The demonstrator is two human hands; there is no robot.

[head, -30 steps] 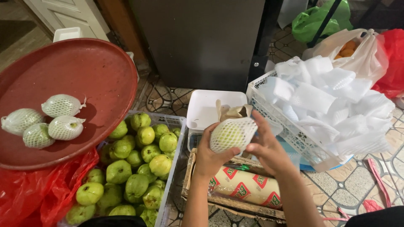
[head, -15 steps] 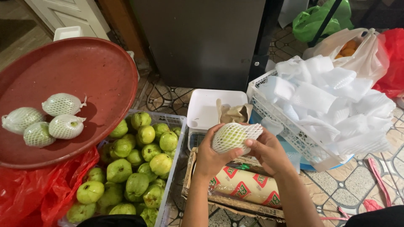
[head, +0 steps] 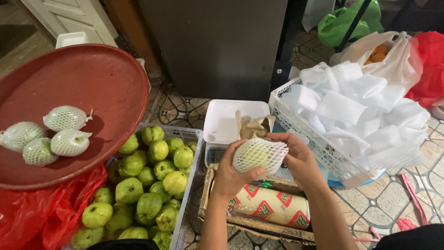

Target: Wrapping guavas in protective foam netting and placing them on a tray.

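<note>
Foam-netted guava [head: 258, 155] lies lengthwise left to right, clasped by both hands [head: 266, 166].

Guava [head: 252, 155]: matt green skin, sleeved in white foam mesh net [head: 273, 157]. Tray [head: 106, 88]: smooth red plastic, semi-gloss. Basket [head: 296, 122]: white plastic lattice w/ foam sleeves [head: 370, 106]. Bag [head: 41, 213]: glossy red plastic film.

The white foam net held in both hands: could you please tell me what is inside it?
A green guava shows through the white foam net, held between the left hand and right hand. Its underside and far side are covered by net and palms.
</note>
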